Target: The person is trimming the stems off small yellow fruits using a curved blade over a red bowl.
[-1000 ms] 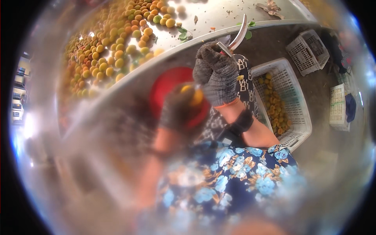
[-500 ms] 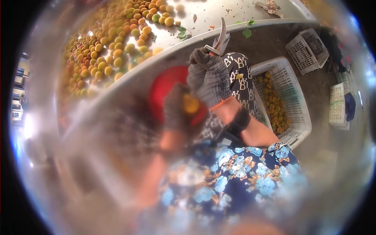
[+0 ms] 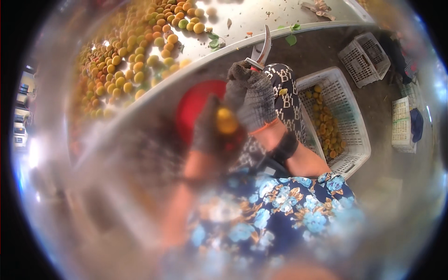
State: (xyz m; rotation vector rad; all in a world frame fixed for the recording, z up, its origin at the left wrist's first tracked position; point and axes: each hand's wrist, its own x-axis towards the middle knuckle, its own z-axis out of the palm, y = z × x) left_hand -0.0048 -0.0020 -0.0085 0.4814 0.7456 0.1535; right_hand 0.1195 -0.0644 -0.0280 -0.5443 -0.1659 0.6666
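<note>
Seems partway along, judging by piled fruit (image 3: 326,123) in the white crate (image 3: 346,109) at three o'clock and the heap (image 3: 138,66) left on the counter (image 3: 242,18) at ten, holding a yellow fruit (image 3: 227,121) centrally in left hand (image 3: 205,128), clasping shears (image 3: 267,45) in right hand (image 3: 254,95) at one o'clock.

Tabletop (image 3: 254,17): brightly lit, glossy
Floor (image 3: 319,49): dimmer, shadowed
Left hand (image 3: 206,128): blurred, hazy
Right hand (image 3: 254,95): comparatively sharp
Side margins: bluish-white glare
Frame rim: curved distortion, black corners
</note>
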